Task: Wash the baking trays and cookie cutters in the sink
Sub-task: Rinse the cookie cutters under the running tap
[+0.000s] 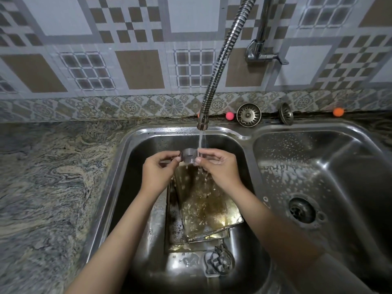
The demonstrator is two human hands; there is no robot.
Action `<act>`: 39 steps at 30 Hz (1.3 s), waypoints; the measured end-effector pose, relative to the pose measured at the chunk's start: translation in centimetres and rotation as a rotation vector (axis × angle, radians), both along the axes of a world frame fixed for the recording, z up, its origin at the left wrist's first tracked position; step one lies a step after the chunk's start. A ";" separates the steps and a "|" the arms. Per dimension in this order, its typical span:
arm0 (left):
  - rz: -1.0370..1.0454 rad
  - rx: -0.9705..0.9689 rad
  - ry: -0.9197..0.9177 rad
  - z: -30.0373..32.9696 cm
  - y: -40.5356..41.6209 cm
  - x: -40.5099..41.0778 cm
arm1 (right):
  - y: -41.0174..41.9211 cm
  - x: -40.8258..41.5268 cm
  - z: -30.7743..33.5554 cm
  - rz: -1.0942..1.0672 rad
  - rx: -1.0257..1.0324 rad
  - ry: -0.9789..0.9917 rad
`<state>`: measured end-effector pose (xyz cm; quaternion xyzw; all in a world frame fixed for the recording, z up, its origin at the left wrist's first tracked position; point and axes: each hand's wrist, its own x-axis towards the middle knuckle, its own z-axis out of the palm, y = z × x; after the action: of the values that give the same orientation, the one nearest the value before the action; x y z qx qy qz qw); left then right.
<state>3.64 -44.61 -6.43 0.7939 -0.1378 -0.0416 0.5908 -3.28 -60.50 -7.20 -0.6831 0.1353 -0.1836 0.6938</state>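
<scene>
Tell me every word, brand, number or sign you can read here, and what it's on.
None can be read.
The tap hose, sink and wall tiles show only patterns or bare metal.
The round cookie cutter, pinched between the left hand and right hand, shows no lettering.
A small white mark on the sink divider is too blurred to read.

round metal cookie cutter: held under running water, above left basin. baking trays: stacked, tilted, wet, brown-stained, in left basin. more cookie cutters: piled at near basin floor.
</scene>
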 end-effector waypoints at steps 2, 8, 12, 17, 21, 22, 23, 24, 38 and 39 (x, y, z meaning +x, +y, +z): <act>-0.010 -0.016 0.012 0.0 0.1 0.0 | -0.1 0.2 0.3 0.005 -0.034 0.021; -0.093 -0.056 0.017 0.8 -0.8 -0.2 | -2.1 -0.4 1.9 0.024 -0.070 0.007; -0.168 -0.063 0.028 0.9 -1.7 -0.9 | -4.5 -2.5 2.9 -0.013 -0.086 0.037; -0.248 0.101 0.060 -1.3 -1.7 -2.4 | -9.3 -8.5 4.5 -0.059 -0.196 0.089; -0.399 0.231 0.187 -4.4 -1.2 -5.6 | -13.8 -15.5 4.9 -0.201 -0.608 0.264; -0.459 0.267 0.233 -5.4 -0.9 -6.5 | -15.1 -17.1 4.5 -0.207 -0.694 0.341; -0.522 0.307 0.272 -6.2 -0.7 -7.4 | -16.0 -18.7 4.0 -0.193 -0.706 0.427; -0.586 0.353 0.292 -7.1 -0.5 -8.3 | -17.0 -20.2 2.8 -0.181 -0.676 0.535; -1.020 0.892 -0.059 -11.9 -1.8 -13.7 | -16.0 -22.1 -7.6 0.172 -0.450 1.215; -1.033 0.904 -0.071 -11.9 -2.0 -13.8 | -16.0 -22.0 -7.4 0.180 -0.458 1.221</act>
<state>-10.11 -46.61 -18.35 0.7959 -0.4871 -0.3452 0.1009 -25.27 -76.50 -14.62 -0.8034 0.4046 0.2716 0.3422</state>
